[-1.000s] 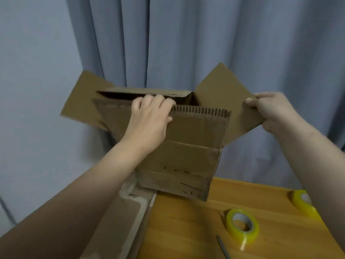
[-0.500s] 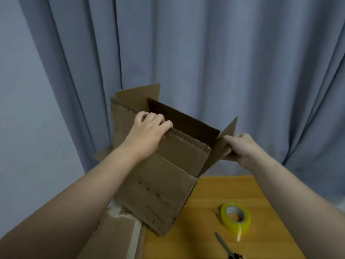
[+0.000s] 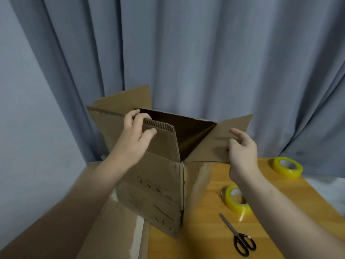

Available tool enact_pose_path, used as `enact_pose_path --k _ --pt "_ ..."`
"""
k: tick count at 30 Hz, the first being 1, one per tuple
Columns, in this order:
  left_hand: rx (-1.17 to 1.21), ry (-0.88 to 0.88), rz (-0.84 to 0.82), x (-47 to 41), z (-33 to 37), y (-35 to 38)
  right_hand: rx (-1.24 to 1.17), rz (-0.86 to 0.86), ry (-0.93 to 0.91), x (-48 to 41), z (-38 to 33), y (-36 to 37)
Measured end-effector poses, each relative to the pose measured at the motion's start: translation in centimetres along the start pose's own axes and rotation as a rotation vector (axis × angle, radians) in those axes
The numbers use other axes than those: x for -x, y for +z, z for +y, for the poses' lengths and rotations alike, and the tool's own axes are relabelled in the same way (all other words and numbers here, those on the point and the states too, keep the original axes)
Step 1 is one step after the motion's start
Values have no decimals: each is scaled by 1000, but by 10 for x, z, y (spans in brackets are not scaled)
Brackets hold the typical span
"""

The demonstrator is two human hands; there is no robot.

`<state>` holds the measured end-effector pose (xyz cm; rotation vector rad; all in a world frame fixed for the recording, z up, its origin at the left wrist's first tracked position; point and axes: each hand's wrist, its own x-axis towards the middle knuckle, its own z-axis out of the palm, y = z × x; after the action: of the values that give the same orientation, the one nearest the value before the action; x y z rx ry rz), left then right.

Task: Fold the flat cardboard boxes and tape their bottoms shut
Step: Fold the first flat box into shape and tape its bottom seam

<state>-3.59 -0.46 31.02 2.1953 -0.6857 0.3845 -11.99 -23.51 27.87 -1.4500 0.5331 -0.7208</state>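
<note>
**Brown corrugated cardboard box** (image 3: pixel 155 189), opened out and standing upright with its mouth facing up. It rests at the left end of the light wooden table (image 3: pixel 205 230). One vertical corner points toward you. The wider, printed wall runs from that corner away to your left, and the narrower wall runs back to your right. The dark interior is visible from above.

The upright near flap (image 3: pixel 160 143) continues the printed wall. Your left hand (image 3: pixel 133 139) holds it, with fingers curled over the fluted top edge and the thumb on the outer face. The side flap (image 3: pixel 220 143) is folded outward, close to level, over the table. Your right hand (image 3: pixel 242 152) pinches its outer edge, with the forefinger partly extended along the top. A rear flap (image 3: pixel 127 100) rises behind your left hand.

A sheet of flat brown cardboard (image 3: pixel 112 230) lies just left of the box and overlaps the table edge. A roll of yellow-tinted clear tape (image 3: pixel 236 200) lies on the table under your right wrist. Black-handled scissors (image 3: pixel 237 234) lie just nearer to you, blades pointing toward the box. A second yellow tape roll (image 3: pixel 287 167) sits well apart, at the far right. A pleated blue-grey curtain (image 3: pixel 186 53) hangs behind it all.
</note>
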Motion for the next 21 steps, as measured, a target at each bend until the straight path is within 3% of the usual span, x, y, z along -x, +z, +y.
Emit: enact_pose_path --k 2,5,11,15,19,21 --pt "86 -23 45 9 5 4 16 8 -89 11 0 5" --pt "-77 -60 66 18 4 22 176 -73 -193 16 0 9" --pt "-47 74 232 18 15 57 219 -71 -63 1 -8 -7" --pt "39 135 221 -6 18 47 94 -297 12 -3 -17 -19" --pt "-122 112 120 -22 21 49 434 -433 -354 -16 -6 -29" --pt "-195 62 90 -15 26 59 654 -604 -495 -29 0 -44"
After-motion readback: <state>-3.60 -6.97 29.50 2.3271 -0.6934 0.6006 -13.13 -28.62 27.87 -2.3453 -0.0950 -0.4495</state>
